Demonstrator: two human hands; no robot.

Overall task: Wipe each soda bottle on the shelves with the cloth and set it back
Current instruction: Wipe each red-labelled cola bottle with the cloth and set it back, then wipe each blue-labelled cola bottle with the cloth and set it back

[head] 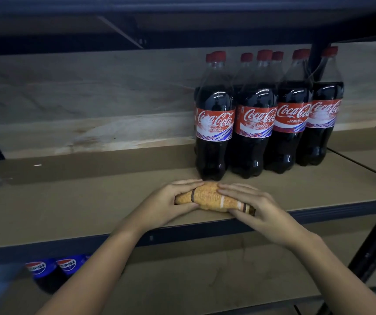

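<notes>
Eight cola bottles (214, 123) just behind the hand-held cloth (207, 196).

A dark metal shelving unit (228, 226) fills the view, its boards (68, 201) lined with brown cardboard. A pale wooden panel (91, 92) backs the far side. Light is dim.

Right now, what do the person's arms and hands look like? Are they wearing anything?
Both arms are bare up to the edge of the picture: no sleeves, gloves or watch show. The left hand has no ring that I can see. The right hand seems to have a dark band on one of its fingers, though it is too small to be sure. The nails are short and plain.
</notes>
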